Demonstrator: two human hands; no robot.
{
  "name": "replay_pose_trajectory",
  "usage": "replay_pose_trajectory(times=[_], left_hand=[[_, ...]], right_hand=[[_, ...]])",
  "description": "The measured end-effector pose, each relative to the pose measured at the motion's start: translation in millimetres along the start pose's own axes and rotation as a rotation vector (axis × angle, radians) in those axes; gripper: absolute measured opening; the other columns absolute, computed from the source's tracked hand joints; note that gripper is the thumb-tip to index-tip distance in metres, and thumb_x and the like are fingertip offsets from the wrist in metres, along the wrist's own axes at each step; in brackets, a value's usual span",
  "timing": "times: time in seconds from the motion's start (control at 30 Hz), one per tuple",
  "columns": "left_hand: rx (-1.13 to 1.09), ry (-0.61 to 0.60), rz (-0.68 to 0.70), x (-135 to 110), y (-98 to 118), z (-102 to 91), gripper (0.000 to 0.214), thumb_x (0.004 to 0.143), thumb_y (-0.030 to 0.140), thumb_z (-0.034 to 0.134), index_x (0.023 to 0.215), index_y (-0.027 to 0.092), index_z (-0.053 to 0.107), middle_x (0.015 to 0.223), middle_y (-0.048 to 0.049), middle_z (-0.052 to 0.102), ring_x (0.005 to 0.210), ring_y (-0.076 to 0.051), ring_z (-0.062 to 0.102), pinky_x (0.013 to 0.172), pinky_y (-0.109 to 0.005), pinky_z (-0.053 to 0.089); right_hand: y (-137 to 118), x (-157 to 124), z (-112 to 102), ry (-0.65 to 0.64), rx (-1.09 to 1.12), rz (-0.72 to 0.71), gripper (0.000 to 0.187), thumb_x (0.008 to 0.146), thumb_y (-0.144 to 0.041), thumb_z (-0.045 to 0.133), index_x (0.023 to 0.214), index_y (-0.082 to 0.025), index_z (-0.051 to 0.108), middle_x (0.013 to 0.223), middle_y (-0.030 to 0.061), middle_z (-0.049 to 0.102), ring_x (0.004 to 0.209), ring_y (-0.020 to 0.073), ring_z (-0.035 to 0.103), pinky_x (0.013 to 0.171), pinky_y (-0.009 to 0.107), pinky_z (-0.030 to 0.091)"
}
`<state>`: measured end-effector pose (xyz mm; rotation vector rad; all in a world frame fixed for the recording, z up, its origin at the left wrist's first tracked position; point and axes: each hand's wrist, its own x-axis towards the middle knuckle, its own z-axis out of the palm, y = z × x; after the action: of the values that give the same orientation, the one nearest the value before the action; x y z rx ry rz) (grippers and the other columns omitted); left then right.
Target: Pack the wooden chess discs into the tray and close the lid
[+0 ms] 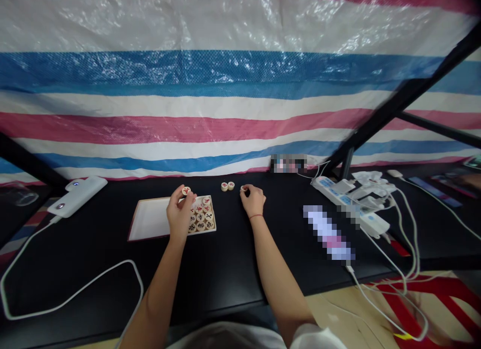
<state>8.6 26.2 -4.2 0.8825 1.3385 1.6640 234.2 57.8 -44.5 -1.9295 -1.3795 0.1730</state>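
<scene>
Between the fingertips of my left hand (pixel 179 211) is a round Chinese chess piece (pixel 186 191) with a red character, held above the box. Beneath that hand lies a shallow white box (pixel 150 216), its left part bare inside. Its right part holds several chess pieces (pixel 200 217) in rows, with red or black characters; my hand hides some. My right hand (pixel 253 200) pinches another pale chess piece (pixel 243 189) at the table surface, its face mostly covered by the fingers. Just left of it, two red-marked chess pieces (pixel 227 186) stand side by side on the black table (pixel 221 269).
A white power strip (pixel 353 206) with plugs and tangled cables lies to the right, beside a blurred phone (pixel 328 233) on a charging cable. On the left are a white device (pixel 77 196) and a looping white cable (pixel 75 304). A striped sheet (pixel 210 73) hangs behind.
</scene>
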Motion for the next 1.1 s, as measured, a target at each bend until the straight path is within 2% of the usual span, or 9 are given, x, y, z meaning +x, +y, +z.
replay_pose_trajectory(times=[0.17,0.33,0.43,0.53,0.7,0.8,0.9,1.0,1.1], left_hand=[[0.181,-0.054,0.017,-3,2,-0.8,0.045,0.078,0.044,0.068,0.115,0.018,0.063,0.093,-0.0058,0.070,0.084,-0.016,0.069,0.081,-0.030,0.054],[0.548,-0.216,0.376,-9,2,-2.1,0.034,0.081,0.040,0.065,0.110,0.021,0.065,0.096,-0.0049,0.071,0.082,-0.017,0.067,0.080,-0.030,0.053],[0.752,-0.425,0.595,-12,1,-1.5,0.026,0.083,0.034,0.064,0.106,0.022,0.066,0.096,-0.0044,0.072,0.083,-0.018,0.068,0.082,-0.030,0.053],[0.845,-0.491,0.699,-13,0,-1.6,0.021,0.084,0.026,0.061,0.104,0.022,0.065,0.097,-0.0048,0.073,0.088,-0.019,0.068,0.083,-0.030,0.052],[0.901,-0.459,0.722,-13,-6,-2.0,0.024,0.083,0.018,0.059,0.105,0.023,0.064,0.102,-0.0046,0.073,0.095,-0.021,0.068,0.086,-0.032,0.052],[0.889,-0.458,0.698,-14,-8,-0.1,0.025,0.084,0.020,0.060,0.108,0.023,0.061,0.101,-0.0053,0.072,0.092,-0.020,0.068,0.083,-0.031,0.053],[0.852,-0.501,0.669,-14,-9,1.6,0.035,0.085,0.028,0.062,0.119,0.022,0.055,0.096,-0.0047,0.071,0.086,-0.019,0.068,0.081,-0.031,0.053],[0.810,-0.530,0.659,-14,-7,1.8,0.042,0.087,0.033,0.060,0.126,0.022,0.049,0.093,-0.0040,0.069,0.087,-0.020,0.067,0.083,-0.032,0.052],[0.800,-0.539,0.623,-15,-4,1.5,0.041,0.089,0.035,0.056,0.128,0.024,0.049,0.094,-0.0045,0.069,0.089,-0.020,0.066,0.084,-0.033,0.050]], right_hand=[[-8,-4,-2,-0.015,0.001,-0.036,0.018,0.078,-0.023,0.056,0.092,-0.023,0.068,0.106,0.0062,0.069,0.104,0.0277,0.051,0.087,0.042,0.036],[-36,-14,-12,0.073,0.159,-0.080,0.020,0.084,-0.032,0.054,0.093,-0.020,0.068,0.102,0.0088,0.069,0.104,0.0267,0.053,0.089,0.041,0.040],[-59,-26,-17,-0.167,0.423,-0.277,0.025,0.085,-0.040,0.057,0.096,-0.020,0.067,0.089,0.0051,0.070,0.085,0.0192,0.061,0.081,0.032,0.046],[-73,-38,-18,-0.377,0.527,-0.413,0.023,0.080,-0.039,0.063,0.092,-0.020,0.068,0.081,0.0021,0.069,0.074,0.0154,0.061,0.072,0.026,0.047],[-75,-45,-16,-0.427,0.534,-0.468,0.020,0.078,-0.035,0.066,0.089,-0.019,0.070,0.078,0.0021,0.067,0.066,0.0127,0.058,0.063,0.024,0.046],[-70,-41,-14,-0.408,0.549,-0.480,0.021,0.080,-0.033,0.064,0.093,-0.019,0.071,0.083,0.0041,0.068,0.067,0.0131,0.059,0.064,0.025,0.048],[-60,-31,-12,-0.354,0.572,-0.389,0.031,0.079,-0.034,0.063,0.106,-0.020,0.068,0.094,0.0060,0.069,0.069,0.0138,0.062,0.066,0.026,0.052],[-38,-15,-10,-0.186,0.557,-0.208,0.040,0.077,-0.036,0.063,0.113,-0.019,0.063,0.096,0.0065,0.071,0.072,0.0154,0.065,0.072,0.029,0.055],[-10,0,-10,0.008,0.441,-0.034,0.038,0.077,-0.039,0.060,0.106,-0.015,0.065,0.093,0.0088,0.072,0.080,0.0196,0.067,0.080,0.033,0.054]])
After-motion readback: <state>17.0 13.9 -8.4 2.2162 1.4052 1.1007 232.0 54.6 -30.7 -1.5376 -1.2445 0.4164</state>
